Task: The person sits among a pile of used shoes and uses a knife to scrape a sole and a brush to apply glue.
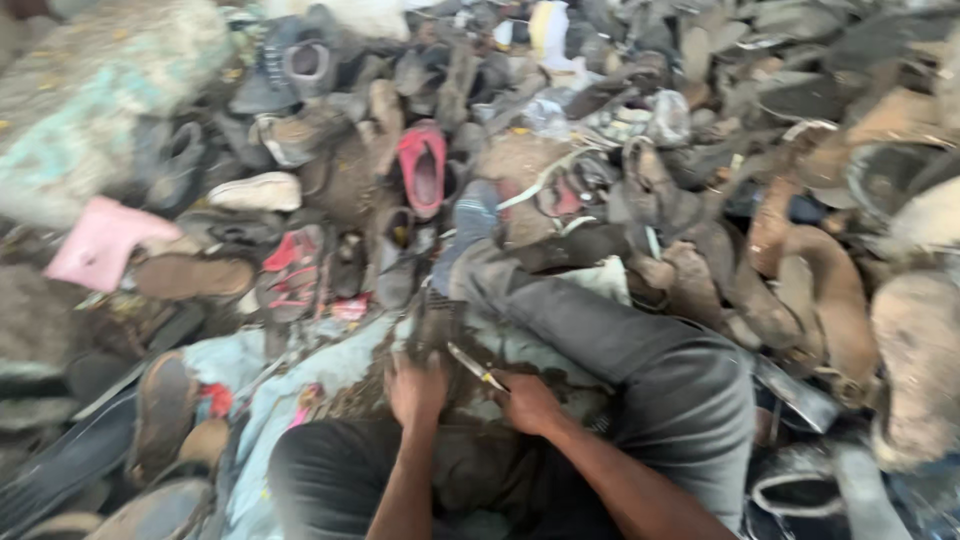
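Cutting step, I judge: my left hand (415,388) grips a dark worn shoe sole (432,325), fingers closed; right hand (527,403) clasps a yellow-handled knife (474,366). Next needs a steady blade.

Ahead of the grips: heaped worn shoes and soles, blurred. Red slipper (423,168) upright in the pile; white shoe (258,191) and pink scrap (103,243) further left; brown sandal (193,277) nearer.
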